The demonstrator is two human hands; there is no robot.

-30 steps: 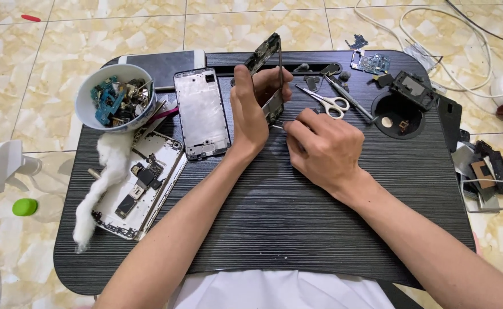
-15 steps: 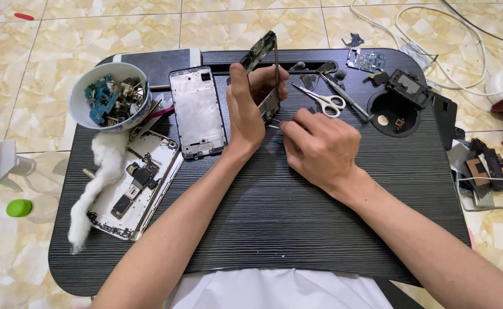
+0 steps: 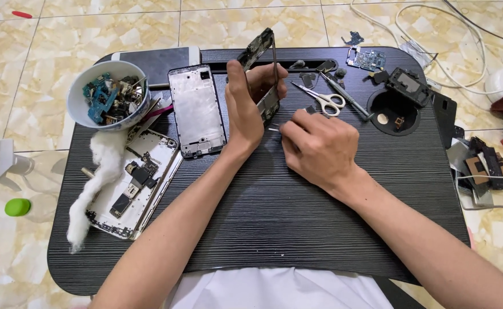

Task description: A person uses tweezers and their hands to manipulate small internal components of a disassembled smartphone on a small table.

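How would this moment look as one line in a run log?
left hand: holds dark phone frame upright | right hand: thin metal tool at frame's lower edge | surface: black lap desk

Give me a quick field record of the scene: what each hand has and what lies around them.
left hand: holds a phone frame upright on its edge
right hand: pinches a thin metal tool, tip at the frame's lower end
surface: black lap table
left of hands: bare phone chassis, opened phone, cotton wad, bowl of parts
behind hands: scissors
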